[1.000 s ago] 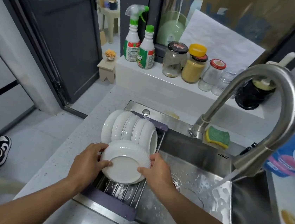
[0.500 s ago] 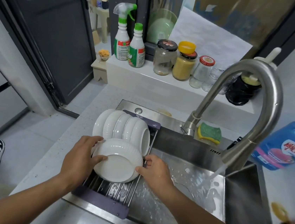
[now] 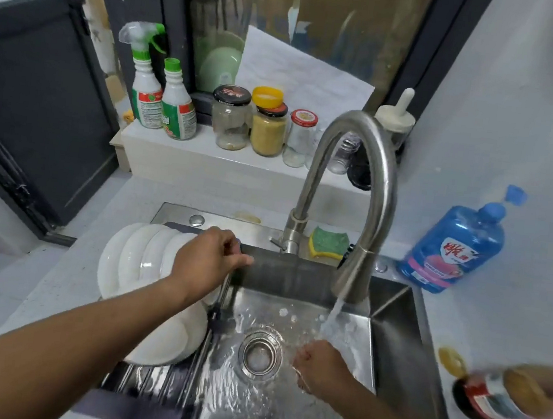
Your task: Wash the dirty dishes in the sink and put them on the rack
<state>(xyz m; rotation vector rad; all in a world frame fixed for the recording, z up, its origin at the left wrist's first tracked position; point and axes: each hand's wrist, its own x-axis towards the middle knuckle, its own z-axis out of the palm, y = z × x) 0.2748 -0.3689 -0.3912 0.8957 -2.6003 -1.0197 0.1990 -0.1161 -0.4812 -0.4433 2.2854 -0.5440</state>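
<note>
Row of white bowls (image 3: 135, 258) on edge, front bowl (image 3: 167, 338) leaning, on rack (image 3: 148, 381) across sink (image 3: 401, 344)

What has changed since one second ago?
Both hands let go of the bowl, which now lies on the rack. The left hand moved away over the standing bowls; the right hand went under the running water. The standing bowls and sponge stayed.

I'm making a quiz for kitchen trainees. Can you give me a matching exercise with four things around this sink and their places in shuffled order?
Things:
1 sponge
2 blue detergent bottle
3 white bowls
4 right hand

Places:
a under the running water
b on the rack, left side of the sink
c on the counter, right of the sink
d on the back rim, beside the faucet base

Pairs: 1-d, 2-c, 3-b, 4-a
</note>
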